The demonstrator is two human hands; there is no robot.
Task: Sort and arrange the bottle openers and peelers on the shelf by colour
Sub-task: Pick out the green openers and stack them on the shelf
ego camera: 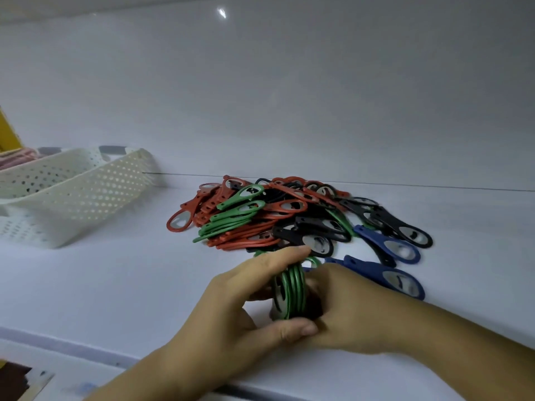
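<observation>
Stretching across the picture, the white shelf (86,285) carries a perforated white basket (72,195) at its left edge and a mixed pile of red, green, black and blue bottle openers (278,215) near its back edge. Near the front edge, the left hand (231,308) and the right hand (356,311) together grasp a stack of green openers (292,287) standing on edge, just in front of the pile.

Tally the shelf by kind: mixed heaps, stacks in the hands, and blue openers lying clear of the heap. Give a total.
Mixed heap of red, green and black openers: 1 (too tangled to count singly)
Green stack gripped between left hand and right hand: 1
Blue openers beside the heap: 2 plainly showing
Total: 4
</observation>
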